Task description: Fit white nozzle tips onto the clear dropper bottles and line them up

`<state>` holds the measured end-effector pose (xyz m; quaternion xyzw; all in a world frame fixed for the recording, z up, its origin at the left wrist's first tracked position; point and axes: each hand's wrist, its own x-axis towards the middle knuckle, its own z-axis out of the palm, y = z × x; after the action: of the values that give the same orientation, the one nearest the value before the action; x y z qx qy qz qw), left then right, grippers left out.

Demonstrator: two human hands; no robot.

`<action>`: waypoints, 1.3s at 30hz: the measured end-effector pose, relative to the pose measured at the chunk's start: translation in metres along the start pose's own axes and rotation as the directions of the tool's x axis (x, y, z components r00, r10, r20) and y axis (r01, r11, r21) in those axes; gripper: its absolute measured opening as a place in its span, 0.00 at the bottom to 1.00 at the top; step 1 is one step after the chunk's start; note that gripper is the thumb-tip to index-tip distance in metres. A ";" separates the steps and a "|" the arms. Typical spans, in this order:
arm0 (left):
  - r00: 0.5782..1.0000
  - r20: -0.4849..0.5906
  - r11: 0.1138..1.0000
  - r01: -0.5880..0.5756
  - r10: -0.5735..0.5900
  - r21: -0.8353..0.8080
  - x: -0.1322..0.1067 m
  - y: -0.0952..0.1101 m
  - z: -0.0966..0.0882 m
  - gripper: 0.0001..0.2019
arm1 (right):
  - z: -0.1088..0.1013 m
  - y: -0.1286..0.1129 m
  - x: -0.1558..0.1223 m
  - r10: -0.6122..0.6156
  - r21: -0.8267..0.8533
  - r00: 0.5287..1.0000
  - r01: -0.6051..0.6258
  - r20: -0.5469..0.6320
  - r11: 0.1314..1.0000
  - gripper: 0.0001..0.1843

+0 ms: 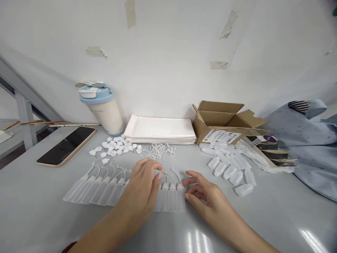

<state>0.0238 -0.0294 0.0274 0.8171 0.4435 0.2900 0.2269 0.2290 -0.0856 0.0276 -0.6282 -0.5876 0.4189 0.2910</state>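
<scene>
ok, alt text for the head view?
A person's left hand is over a row of translucent bottles on a gray table, the right hand beside the row's right end. Behind are white caps, thin straps, stacked white packs and an open cardboard box.

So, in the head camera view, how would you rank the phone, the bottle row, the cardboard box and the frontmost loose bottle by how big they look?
1. Bottle row: widest, though the left hand hides part of it.
2. Cardboard box.
3. Phone.
4. Frontmost loose bottle: smallest by far.
</scene>
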 end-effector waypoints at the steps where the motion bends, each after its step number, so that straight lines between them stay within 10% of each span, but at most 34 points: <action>1: 1.000 -0.006 1.000 0.010 -0.010 0.007 0.003 -0.002 -0.004 0.10 | -0.002 0.000 0.001 -0.011 -0.012 1.000 0.011 -0.014 1.000 0.24; 12: 0.989 0.063 0.968 -0.144 0.133 0.208 0.014 -0.045 -0.016 0.19 | -0.050 0.026 0.031 -0.402 -0.640 0.864 0.127 -0.303 0.757 0.16; 26: 0.992 0.123 0.955 -0.058 0.023 0.290 0.023 -0.038 -0.010 0.24 | -0.057 0.029 0.033 -0.271 -0.901 0.956 0.013 -0.116 0.434 0.30; 39: 0.997 0.075 0.993 0.001 -0.010 0.117 0.021 -0.035 -0.014 0.22 | -0.059 0.031 0.035 -0.289 -0.921 0.957 0.080 -0.037 0.382 0.35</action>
<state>0.0027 0.0078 0.0214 0.8382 0.4530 0.2319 0.1960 0.2939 -0.0483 0.0228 -0.6516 -0.7556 -0.0669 0.0014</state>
